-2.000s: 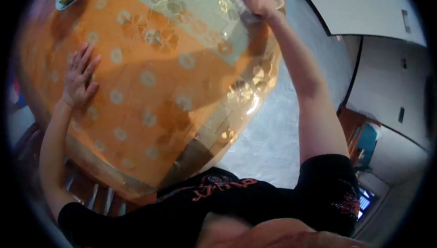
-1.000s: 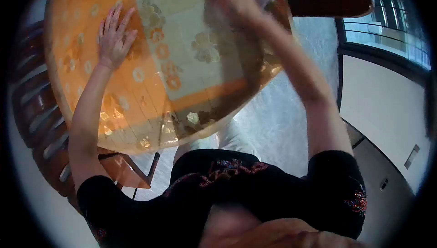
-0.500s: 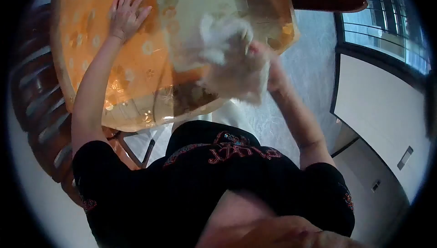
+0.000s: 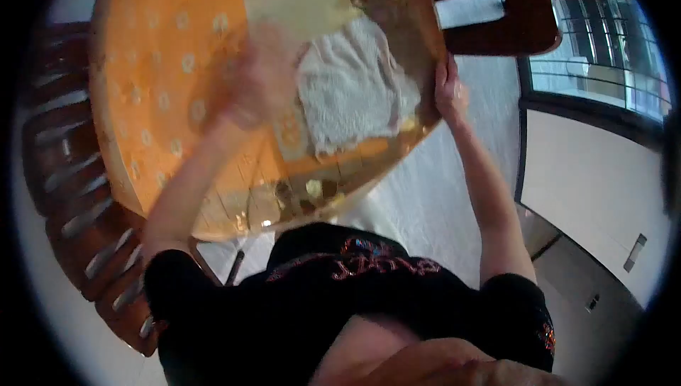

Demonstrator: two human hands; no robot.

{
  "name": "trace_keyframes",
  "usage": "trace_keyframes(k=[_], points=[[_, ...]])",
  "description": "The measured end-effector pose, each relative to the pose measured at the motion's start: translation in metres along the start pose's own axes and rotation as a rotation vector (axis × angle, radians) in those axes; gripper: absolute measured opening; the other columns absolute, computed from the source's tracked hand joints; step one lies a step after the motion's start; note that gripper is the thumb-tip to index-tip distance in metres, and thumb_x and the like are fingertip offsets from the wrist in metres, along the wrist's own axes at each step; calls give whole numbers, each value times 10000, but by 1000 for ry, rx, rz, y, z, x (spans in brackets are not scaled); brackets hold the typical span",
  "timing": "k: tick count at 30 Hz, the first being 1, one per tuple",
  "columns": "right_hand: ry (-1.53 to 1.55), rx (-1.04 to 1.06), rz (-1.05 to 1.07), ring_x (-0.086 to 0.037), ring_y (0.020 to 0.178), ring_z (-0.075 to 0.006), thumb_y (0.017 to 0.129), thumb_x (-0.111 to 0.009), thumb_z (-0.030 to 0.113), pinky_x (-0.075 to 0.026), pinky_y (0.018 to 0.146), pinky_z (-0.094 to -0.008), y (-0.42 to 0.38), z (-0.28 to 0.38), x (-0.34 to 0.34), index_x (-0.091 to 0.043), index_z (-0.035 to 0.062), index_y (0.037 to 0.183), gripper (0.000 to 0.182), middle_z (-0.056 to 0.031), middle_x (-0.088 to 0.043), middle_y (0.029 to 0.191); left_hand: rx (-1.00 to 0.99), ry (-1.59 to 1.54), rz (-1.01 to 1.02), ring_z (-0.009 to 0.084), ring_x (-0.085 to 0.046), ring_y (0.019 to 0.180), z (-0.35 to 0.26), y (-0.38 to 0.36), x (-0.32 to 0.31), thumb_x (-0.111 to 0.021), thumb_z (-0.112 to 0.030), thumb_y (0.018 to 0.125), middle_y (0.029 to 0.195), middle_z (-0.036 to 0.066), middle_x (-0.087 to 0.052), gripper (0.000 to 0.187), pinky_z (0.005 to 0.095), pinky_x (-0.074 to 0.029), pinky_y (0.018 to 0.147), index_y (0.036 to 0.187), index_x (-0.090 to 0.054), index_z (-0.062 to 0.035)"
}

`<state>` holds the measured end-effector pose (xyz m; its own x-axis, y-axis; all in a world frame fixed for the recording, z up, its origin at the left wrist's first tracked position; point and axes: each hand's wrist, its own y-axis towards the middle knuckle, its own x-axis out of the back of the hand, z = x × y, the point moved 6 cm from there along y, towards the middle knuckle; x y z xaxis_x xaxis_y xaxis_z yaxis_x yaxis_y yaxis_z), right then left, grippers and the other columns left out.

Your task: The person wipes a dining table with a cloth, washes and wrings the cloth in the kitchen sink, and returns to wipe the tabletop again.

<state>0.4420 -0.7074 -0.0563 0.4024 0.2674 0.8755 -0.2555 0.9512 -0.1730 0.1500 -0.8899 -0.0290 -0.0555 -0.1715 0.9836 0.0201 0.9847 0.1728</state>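
A pale, crumpled cloth (image 4: 351, 88) lies spread on the right part of a table covered with a shiny orange and beige patterned cover (image 4: 152, 95). My left hand (image 4: 262, 77) is over the table just left of the cloth, smeared by motion, so its fingers cannot be made out. At the table's right edge, my right hand (image 4: 451, 93) is beside the rim, its fingers pressed together along the edge, apart from the cloth.
Brown wooden chair backs (image 4: 60, 148) line the left side. A dark wooden chair (image 4: 525, 10) stands at the upper right beside the table. Grey floor (image 4: 489, 95) shows on the right, with a white panel (image 4: 567, 166) and a window beyond.
The cloth has left my right hand and now lies flat on the table. My right hand has moved to the table's edge. My left hand has moved right, towards the cloth.
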Motion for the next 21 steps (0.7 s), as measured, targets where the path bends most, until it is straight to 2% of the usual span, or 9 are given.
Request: trace_keyframes(k=[1,3,4,7,10,13,18,19,21], points=[[-1,5,16,-534,999,-392,904,-334,425,-425,825,-448,-1,1,-1,-390,159,1287,470,-206,-542,1139,-54,-45,-42,385,-223,1281,-37,11,-3,-543,-363,810,1390,208,-258,478,520,-240,1015,1212,-510,-108],[22,40,-53,-544,976,-387,905,-345,409,-434,804,-449,-4,-3,-2,-395,162,1279,452,-195,-554,1121,-35,-379,105,424,-180,1288,-98,45,0,-511,-462,801,1402,232,-223,574,561,-171,1024,1271,-455,-137],[25,52,-85,-549,965,-384,905,-351,401,-438,794,-449,0,-4,-1,-398,163,1275,443,-190,-560,1113,-30,-282,96,440,-163,1289,-109,61,-20,-486,-524,794,1407,241,-207,626,576,-130,1030,1304,-422,-168],[41,116,-81,-552,947,-399,915,-351,376,-449,770,-447,1,1,-2,-390,115,1294,462,-207,-566,1088,2,-127,163,462,-134,1291,-93,131,-44,-408,-605,791,1416,232,-192,701,598,-62,1027,1363,-324,-207],[34,71,-45,-557,948,-393,912,-358,357,-451,781,-445,-1,-3,2,-368,129,1305,454,-202,-568,1090,26,-156,-116,467,-122,1291,-71,208,-66,-384,-593,795,1413,235,-199,700,605,-63,1023,1370,-297,-203],[27,33,-26,-555,960,-391,906,-365,364,-444,797,-449,0,-6,-3,-366,142,1303,456,-206,-566,1093,93,-118,-127,446,-145,1291,-52,269,-79,-388,-551,808,1410,223,-214,670,586,-87,1027,1364,-303,-186],[69,30,8,-542,973,-404,896,-372,352,-434,818,-448,1,-12,-2,-363,142,1303,458,-217,-563,1087,149,-79,-60,412,-184,1291,-44,303,-83,-394,-482,830,1406,203,-241,620,553,-127,1033,1353,-314,-159],[70,-35,49,-536,978,-412,888,-385,342,-429,830,-446,1,-14,-4,-381,135,1289,451,-226,-555,1095,152,-67,-61,405,-192,1290,-44,304,-83,-395,-468,834,1405,199,-246,610,546,-135,1034,1351,-316,-154],[52,84,32,-538,970,-412,881,-394,346,-428,830,-451,-1,-12,0,-397,130,1276,450,-227,-544,1114,153,-31,-67,392,-207,1290,-45,307,-81,-398,-440,843,1403,191,-256,590,533,-151,1037,1347,-321,-143]])
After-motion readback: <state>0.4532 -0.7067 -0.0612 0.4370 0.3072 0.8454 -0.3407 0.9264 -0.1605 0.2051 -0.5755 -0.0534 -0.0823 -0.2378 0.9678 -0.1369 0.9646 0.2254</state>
